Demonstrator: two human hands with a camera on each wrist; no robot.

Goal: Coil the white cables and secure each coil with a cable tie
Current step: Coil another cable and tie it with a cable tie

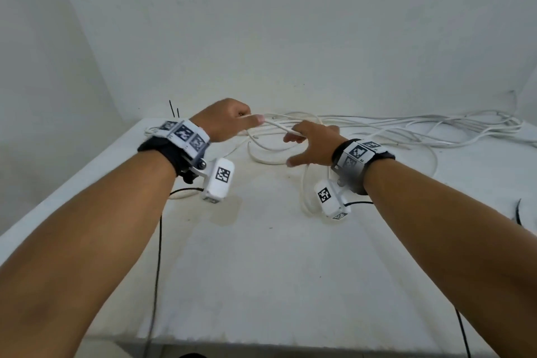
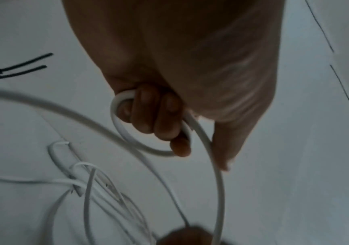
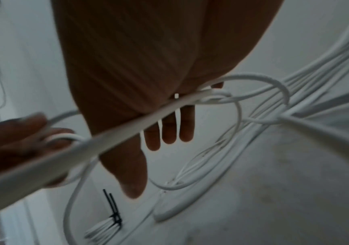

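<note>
My left hand [image 1: 232, 120] grips a white cable [image 1: 276, 125] above the far part of the white table [image 1: 261, 270]. In the left wrist view its fingers [image 2: 158, 116] curl round a small loop of that cable [image 2: 119, 126], and the thumb lies along the strand. The same cable runs right to my right hand [image 1: 306, 142]. That hand's fingers [image 3: 169, 132] are straight and spread, and the cable [image 3: 140, 121] crosses their base. Loose white cables [image 1: 421, 126] lie tangled along the back of the table.
A coiled white bundle bound with black cable ties [image 3: 114, 217] lies at the far left by the wall; its tie ends [image 1: 173, 109] stick up behind my left wrist. Another black tie [image 1: 518, 212] lies at the right edge. White walls close the back and left.
</note>
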